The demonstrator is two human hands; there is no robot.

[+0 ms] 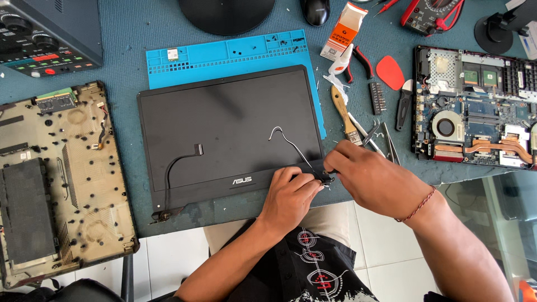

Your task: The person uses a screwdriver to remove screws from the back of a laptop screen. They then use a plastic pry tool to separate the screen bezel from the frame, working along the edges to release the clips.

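The scene is viewed from a single head-worn camera, aimed almost straight down at the table (128, 33) from close above. The table's near edge is seen low in the frame, with floor tiles (168, 257) below it.

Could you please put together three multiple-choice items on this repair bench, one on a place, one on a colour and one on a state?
1. Where do both hands work on the laptop screen panel?
A. its top left corner
B. its bottom right hinge corner
C. its middle

2. What colour is the mat under the panel's far edge?
A. blue
B. yellow
C. white

3. How does the panel lie?
A. upright
B. folded shut on a keyboard
C. flat, detached, cables loose on it

Answers:
1 B: left hand and right hand meet at the hinge corner of the laptop screen panel.
2 A: the mat is blue.
3 C: the cables lie loose on it.
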